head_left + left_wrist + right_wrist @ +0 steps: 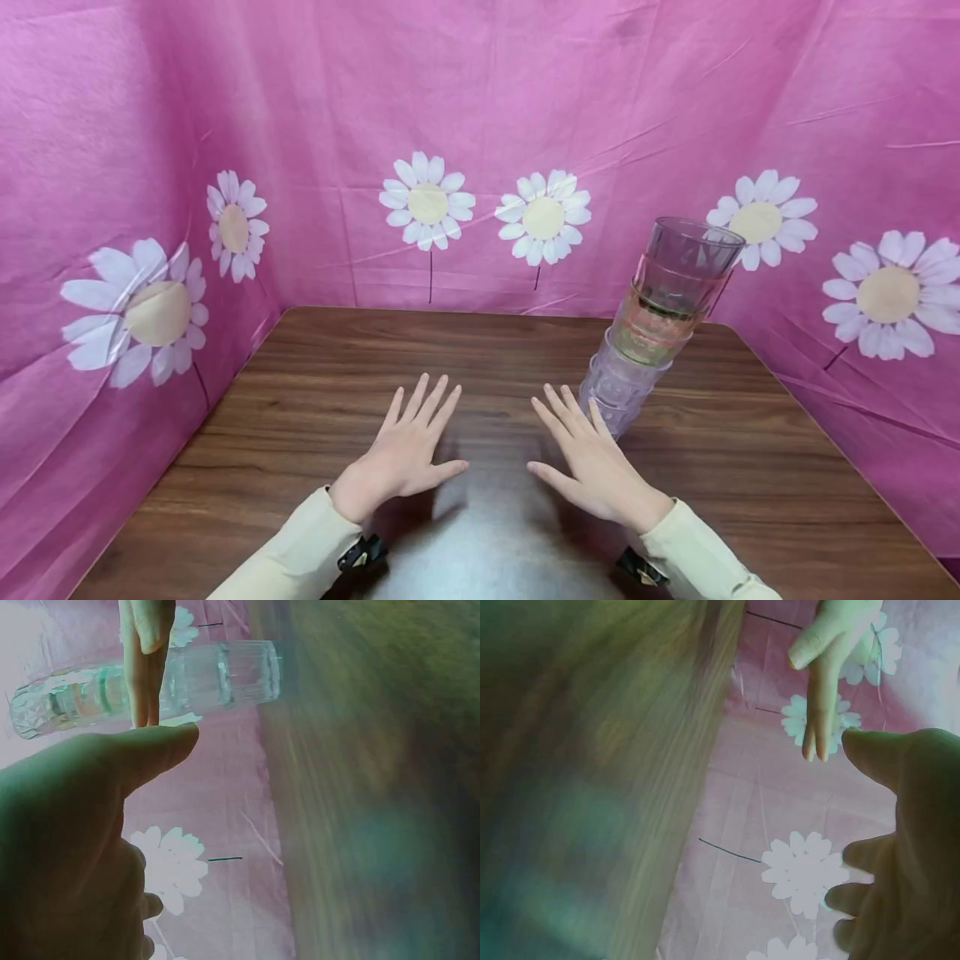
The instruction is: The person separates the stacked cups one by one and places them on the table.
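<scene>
Cup stack (pixel 651 329) on tbl (pixel 337 350), just beyond R hand (pixel 596 467); L hand (pixel 405 450) likewise fingers spread straight, both holding nothing.

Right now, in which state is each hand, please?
Left hand: spread open, holding nothing.
Right hand: spread open, holding nothing.

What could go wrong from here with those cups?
The tall stack of see-through cups might topple if bumped: the right hand appears just in front of its base. Lifting only the upper part could pull the cups apart, since they look merely stacked. A fall onto the table might crack them.
</scene>
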Tool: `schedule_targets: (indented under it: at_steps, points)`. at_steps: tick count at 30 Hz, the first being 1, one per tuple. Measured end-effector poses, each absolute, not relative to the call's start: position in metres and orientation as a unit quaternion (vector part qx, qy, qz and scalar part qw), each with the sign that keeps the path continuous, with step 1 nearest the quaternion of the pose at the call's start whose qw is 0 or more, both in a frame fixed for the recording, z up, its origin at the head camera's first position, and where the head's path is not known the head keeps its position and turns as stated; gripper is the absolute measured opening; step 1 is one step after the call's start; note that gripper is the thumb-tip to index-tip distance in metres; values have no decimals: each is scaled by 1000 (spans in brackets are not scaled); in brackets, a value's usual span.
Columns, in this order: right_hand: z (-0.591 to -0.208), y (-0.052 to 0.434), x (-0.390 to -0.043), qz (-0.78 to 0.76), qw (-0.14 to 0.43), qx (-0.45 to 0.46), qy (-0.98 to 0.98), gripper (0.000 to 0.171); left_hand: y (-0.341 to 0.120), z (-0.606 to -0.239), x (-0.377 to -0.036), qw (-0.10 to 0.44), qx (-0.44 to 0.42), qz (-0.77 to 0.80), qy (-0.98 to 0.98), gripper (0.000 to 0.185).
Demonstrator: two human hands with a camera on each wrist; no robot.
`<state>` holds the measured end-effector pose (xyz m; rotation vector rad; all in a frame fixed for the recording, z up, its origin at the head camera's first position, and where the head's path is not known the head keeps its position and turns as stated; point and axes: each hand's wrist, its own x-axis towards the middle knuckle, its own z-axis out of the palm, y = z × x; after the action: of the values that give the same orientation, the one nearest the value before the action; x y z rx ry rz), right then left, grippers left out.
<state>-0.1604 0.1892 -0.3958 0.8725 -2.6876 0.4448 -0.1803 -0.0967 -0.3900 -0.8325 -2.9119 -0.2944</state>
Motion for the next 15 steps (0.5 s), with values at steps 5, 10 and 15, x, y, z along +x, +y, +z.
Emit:
schedule_targets:
  at_steps: [5, 10, 15]
  points:
    - [-398, 201, -151, 188, 197, 340, -900, 75, -93, -382, -189, 52, -297, -128, -945, 96]
    - [-400, 217, -142, 247, 259, 357, -863, 58, -88, -373, -205, 63, -320, -161, -932, 98]
    - [-405, 235, -137, 321, 301, 332, -834, 48, -82, -360, -223, 100, -340, -222, -908, 98]
